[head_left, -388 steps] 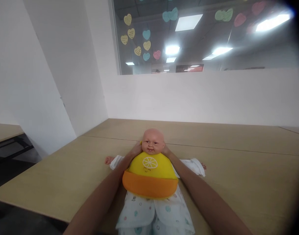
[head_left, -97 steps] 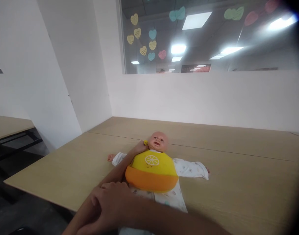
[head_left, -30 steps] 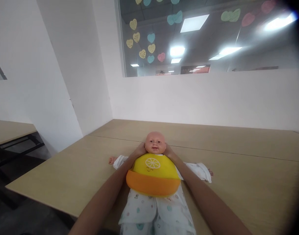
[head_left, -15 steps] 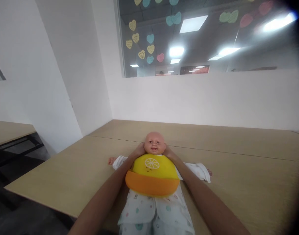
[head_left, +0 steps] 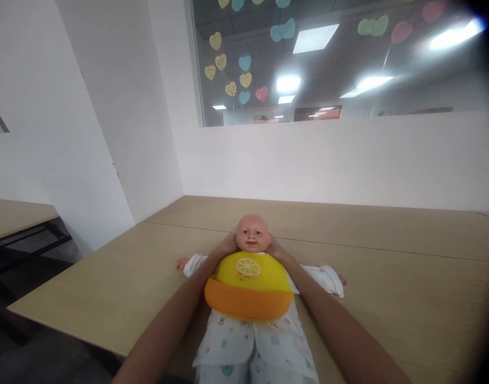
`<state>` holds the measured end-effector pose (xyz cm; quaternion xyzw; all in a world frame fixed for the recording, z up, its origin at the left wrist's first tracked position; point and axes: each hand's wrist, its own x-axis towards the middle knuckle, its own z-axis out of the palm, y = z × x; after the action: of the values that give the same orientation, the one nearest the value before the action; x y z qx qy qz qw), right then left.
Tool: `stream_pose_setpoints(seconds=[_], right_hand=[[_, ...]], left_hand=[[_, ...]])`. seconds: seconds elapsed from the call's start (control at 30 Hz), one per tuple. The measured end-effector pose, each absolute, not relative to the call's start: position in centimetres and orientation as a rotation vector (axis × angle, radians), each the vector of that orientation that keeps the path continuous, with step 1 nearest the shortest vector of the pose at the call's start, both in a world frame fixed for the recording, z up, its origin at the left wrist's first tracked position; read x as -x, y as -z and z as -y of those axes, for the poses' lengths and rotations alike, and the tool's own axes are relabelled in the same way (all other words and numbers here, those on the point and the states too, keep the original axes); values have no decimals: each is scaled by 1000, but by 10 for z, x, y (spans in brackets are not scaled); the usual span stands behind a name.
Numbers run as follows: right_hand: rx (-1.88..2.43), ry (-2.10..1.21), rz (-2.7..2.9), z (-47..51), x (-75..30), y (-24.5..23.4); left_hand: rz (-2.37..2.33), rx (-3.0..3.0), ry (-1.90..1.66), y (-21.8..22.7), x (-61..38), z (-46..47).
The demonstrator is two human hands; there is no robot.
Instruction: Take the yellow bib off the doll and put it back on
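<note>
A baby doll [head_left: 252, 233] lies on its back on the wooden table, head away from me and arms spread to the sides. It wears white printed clothes [head_left: 224, 341] and a bib [head_left: 248, 288], yellow above with a citrus slice and a small face, and an orange pocket below. My left hand [head_left: 230, 244] reaches behind the neck on the left, against the bib's upper edge. On the other side my right hand [head_left: 274, 247] is tucked behind the neck in the same way. The fingers of both hands and the bib's neck ends are hidden behind the doll's head.
The wooden table [head_left: 108, 277] has a seam across it and meets a white wall [head_left: 308, 165] at the back. Above is a window with heart-shaped paper notes [head_left: 220, 62]. Another table [head_left: 16, 216] stands at the far left, beyond a gap.
</note>
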<state>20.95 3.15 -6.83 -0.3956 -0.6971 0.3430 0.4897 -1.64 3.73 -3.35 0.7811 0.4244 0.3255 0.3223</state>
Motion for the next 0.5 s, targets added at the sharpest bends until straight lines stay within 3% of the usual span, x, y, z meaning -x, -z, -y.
stream_pose_setpoints(seconds=[0.5], right_hand=[[1012, -751, 1747, -24, -208, 64]], left_hand=[[-1060, -2092, -890, 43, 19, -41]])
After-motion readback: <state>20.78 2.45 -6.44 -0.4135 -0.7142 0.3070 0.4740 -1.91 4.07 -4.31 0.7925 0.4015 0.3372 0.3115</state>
